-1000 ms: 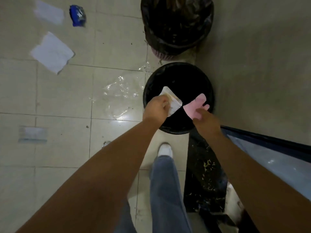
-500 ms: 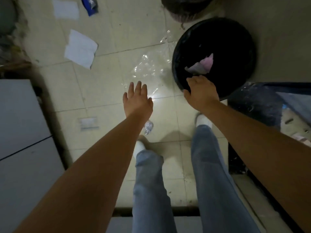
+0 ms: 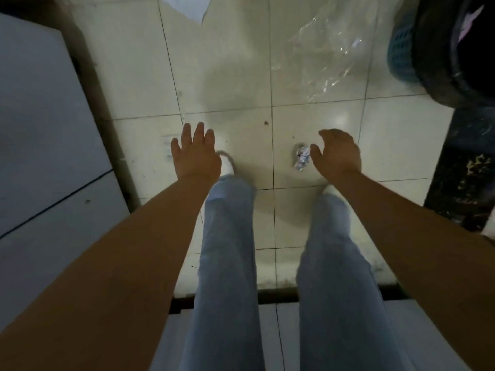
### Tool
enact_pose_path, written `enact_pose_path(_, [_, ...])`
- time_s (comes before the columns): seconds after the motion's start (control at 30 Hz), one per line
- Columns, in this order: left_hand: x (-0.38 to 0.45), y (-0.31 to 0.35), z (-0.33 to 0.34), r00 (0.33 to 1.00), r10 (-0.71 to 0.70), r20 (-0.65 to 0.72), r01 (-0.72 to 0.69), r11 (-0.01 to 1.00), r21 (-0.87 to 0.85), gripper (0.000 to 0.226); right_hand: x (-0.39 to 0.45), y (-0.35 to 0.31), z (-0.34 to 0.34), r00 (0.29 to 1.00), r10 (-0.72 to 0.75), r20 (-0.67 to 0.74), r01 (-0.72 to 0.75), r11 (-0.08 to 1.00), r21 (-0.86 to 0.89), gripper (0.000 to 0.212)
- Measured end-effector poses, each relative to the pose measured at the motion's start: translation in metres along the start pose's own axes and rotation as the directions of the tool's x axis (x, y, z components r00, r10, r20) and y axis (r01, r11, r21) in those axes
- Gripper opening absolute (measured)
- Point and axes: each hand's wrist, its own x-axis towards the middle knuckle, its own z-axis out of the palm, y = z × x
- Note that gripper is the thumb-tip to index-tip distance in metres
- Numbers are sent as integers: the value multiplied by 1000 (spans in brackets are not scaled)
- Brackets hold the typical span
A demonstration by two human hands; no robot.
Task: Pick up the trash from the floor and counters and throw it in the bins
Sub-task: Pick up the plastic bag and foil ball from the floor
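Pale tiled floor (image 3: 235, 62), dim light. A crumpled foil wrapper (image 3: 301, 157) lies on it between my shoes, long axis running away from me. My right hand (image 3: 338, 153) hangs just beside it, released, fingers curled; my left hand (image 3: 195, 153) is spread and empty. I could overlook the clear plastic film (image 3: 325, 57) near the black bin (image 3: 460, 49), since it hardly shows.

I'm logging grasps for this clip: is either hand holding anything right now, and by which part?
Nothing is held. The left hand is open with spread fingers, and the right hand is open, cupped beside the crumpled wrapper on the floor.
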Motion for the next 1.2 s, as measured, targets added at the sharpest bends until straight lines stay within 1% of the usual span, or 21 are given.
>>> enact_pose_path(0.07, [9,-20,26,998,10,56,-9,1000,-10,56,1,-12,35,993,115,33,-117,992,56,41])
enact_pose_path(0.13, [23,-31,49,997,44,71,-44,999,-1,55,14,-16,68,973,222,68,-229,967,114,44])
enact_pose_path(0.2, [43,-32,68,992,112,58,-114,993,34,53,38,-14,100,941,321,106,-336,922,192,49])
enact_pose_path(0.3, [92,-13,94,977,211,-14,-211,977,-6,52,89,0,144,886,445,129,-464,843,272,56])
enact_pose_path(0.37, [121,-1,101,964,259,-61,-260,966,-10,51,115,9,161,853,506,130,-519,793,319,62])
enact_pose_path(0.47, [177,14,137,947,313,-77,-314,950,1,51,158,33,201,790,600,126,-588,683,434,64])
enact_pose_path(0.53, [199,13,161,957,286,-58,-287,958,-19,51,174,40,222,760,635,135,-604,614,508,56])
enact_pose_path(0.57, [206,9,172,963,265,-47,-266,964,-25,51,178,39,229,755,642,130,-603,604,521,52])
enact_pose_path(0.6, [210,5,180,970,242,-36,-243,969,-38,52,182,36,235,763,638,104,-590,621,516,49])
enact_pose_path(0.63, [212,-1,187,975,218,-29,-220,974,-54,53,183,28,239,786,615,63,-560,664,496,46])
enact_pose_path(0.7, [212,-17,199,989,147,-22,-149,986,-74,56,186,-3,244,865,499,-44,-433,789,437,45])
enact_pose_path(0.77, [211,-38,202,998,61,-1,-61,995,-82,60,189,-48,242,946,300,-126,-233,895,380,45])
enact_pose_path(0.8, [212,-49,204,1000,25,3,-25,997,-73,61,191,-71,240,974,169,-148,-113,938,329,44])
enact_pose_path(0.83, [214,-61,206,999,20,-34,-22,998,-60,61,193,-93,239,988,34,-149,7,965,263,44])
enact_pose_path(0.9, [221,-85,212,988,79,-134,-79,997,-2,58,196,-130,240,977,-182,-112,197,969,148,46])
enact_pose_path(0.97, [231,-108,217,974,109,-196,-92,992,90,56,203,-155,245,951,-301,-76,305,951,50,46])
enact_pose_path(1.03, [242,-124,221,970,142,-198,-116,983,140,54,212,-168,252,927,-370,-68,368,929,-41,46])
enact_pose_path(1.1, [253,-134,220,958,190,-215,-153,972,177,45,221,-174,259,914,-401,-66,395,914,-91,45])
enact_pose_path(1.2, [258,-143,228,929,311,-203,-261,936,238,37,229,-169,269,889,-457,-19,448,879,-160,44])
